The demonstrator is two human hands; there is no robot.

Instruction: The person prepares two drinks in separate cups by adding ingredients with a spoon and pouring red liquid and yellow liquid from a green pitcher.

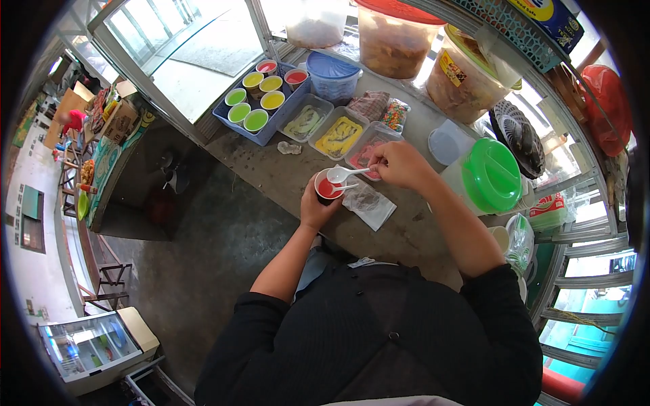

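Note:
My left hand point(316, 212) is wrapped round a small paper cup point(321, 178) with a bright red filling, held up near the counter's front edge. In my right hand point(401, 164), pinched by its handle, is a white plastic spoon point(340, 174), its bowl over the cup's rim. A second, smaller white spoon point(344, 188) stands in the cup and leans out to the right. Close by my right fingers sits a tub of pink filling point(365, 154), partly covered by the hand. Beside it are a tub of yellow filling point(340, 137) and one of pale green filling point(306, 122).
A blue basket point(263, 137) holds several cups of green, yellow and red. Behind are a blue-lidded tub point(333, 74), a bag of colourful candies point(395, 115) and large food containers point(396, 40). A green-lidded container point(491, 177) stands right; a folded white napkin point(376, 214) lies in front.

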